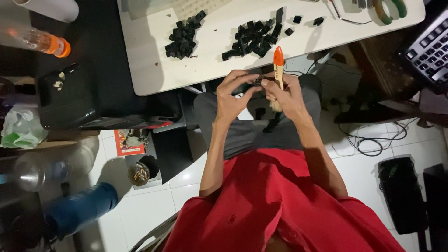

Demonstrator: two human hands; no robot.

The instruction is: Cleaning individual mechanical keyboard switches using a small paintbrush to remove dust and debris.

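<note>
your left hand (233,95) and right hand (284,95) meet over your lap, just below the table (154,70) edge. left fingertips pinch a small black keycap (258,81), which your right index finger also touches. your right fingers curl around a brush (278,65), its orange-tipped handle rising above them, bristles below. beyond your fingers, on the table, lie two piles of keycaps (254,39).

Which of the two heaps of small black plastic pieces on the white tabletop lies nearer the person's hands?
The right-hand heap, the larger one, just beyond the orange-tipped wooden brush in the right hand. The smaller heap lies farther left.
</note>
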